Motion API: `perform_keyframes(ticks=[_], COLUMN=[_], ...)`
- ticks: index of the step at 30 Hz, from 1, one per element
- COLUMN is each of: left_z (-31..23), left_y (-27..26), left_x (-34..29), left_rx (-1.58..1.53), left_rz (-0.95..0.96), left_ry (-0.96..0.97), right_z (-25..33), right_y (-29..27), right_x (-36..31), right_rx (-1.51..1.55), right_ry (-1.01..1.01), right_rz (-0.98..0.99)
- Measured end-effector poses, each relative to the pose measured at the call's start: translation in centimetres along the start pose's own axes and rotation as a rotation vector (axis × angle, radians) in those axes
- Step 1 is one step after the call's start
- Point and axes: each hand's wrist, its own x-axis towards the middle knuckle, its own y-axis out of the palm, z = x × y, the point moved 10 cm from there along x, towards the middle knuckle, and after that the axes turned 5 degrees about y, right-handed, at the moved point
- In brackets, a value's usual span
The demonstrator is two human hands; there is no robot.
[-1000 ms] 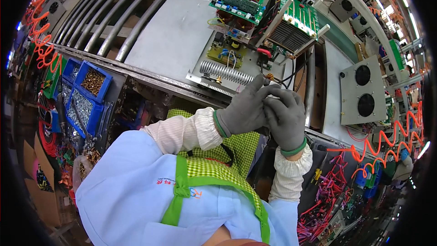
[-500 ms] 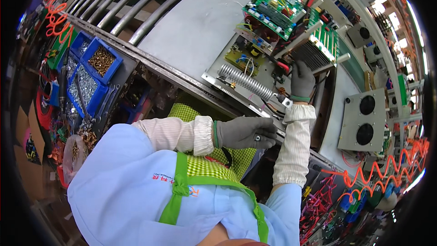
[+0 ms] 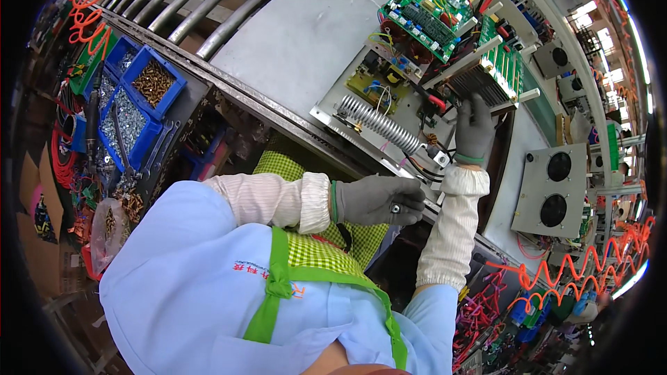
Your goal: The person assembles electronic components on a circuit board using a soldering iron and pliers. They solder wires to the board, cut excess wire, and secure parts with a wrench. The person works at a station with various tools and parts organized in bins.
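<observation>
My left hand (image 3: 379, 200), in a grey glove, is held palm up in front of my apron. Its fingers curl loosely, and a small metal nut (image 3: 395, 209) lies in it. Over the open electrical unit (image 3: 326, 112), my gloved right hand (image 3: 474, 132) reaches in beside the black finned heat sink (image 3: 479, 85). Its fingers are bent together close to a red-ended cable (image 3: 436, 102); anything between the fingertips is hidden. A large coiled spring-like resistor (image 3: 379, 123) lies across the unit's near side. Green circuit boards (image 3: 429, 15) stand on the far side.
At left, blue bins (image 3: 154, 89) hold screws and small metal parts, with wrenches (image 3: 164, 144) alongside. Metal rollers (image 3: 208, 21) run at the far left. On the right stand a grey panel with two fans (image 3: 549, 191) and orange coiled hoses (image 3: 577, 271).
My right hand has shifted slightly right beside the heat sink, its fingers turned more upright. My left hand keeps the nut in its palm, nearly unmoved. The whole view has shifted slightly.
</observation>
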Motion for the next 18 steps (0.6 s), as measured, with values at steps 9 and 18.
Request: perform_keyframes(ticks=[9, 18], left_z=[-2.9, -0.9], left_y=[4.2, 2.5], left_x=[-1.0, 0.8], left_rx=[-0.270, -0.199], left_rz=[0.429, 0.378], left_ry=[0.179, 0.264], right_z=[11.2, 13.4], right_y=[-7.5, -6.5], right_x=[-7.4, -12.5], right_rx=[0.152, 0.043], right_ry=[-0.024, -0.129], right_rz=[0.369, 0.525])
